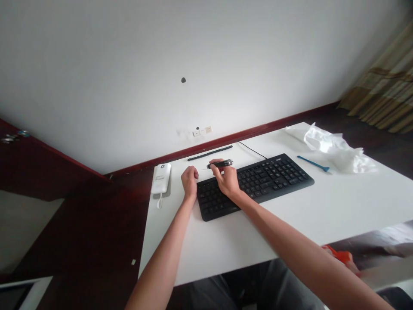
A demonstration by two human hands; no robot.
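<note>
A black keyboard (267, 178) lies slanted on the white table. My right hand (228, 180) is above its left half, fingers closed around a small black handheld tool (222, 163). The tool's thin end points left, past the keyboard's back edge, and its exact kind is unclear. At the keyboard's left end rests my left hand (189, 180), its fingers curled in and close to the keyboard's corner. Whether anything is inside those fingers is hidden.
Behind the hands lies a dark narrow strip (209, 153). A white power bank (161, 178) with a short cable sits at the table's left edge. To the right are a blue stick-like brush (312, 163) and crumpled white plastic packaging (338, 148). The keyboard's cable (253, 150) runs backward.
</note>
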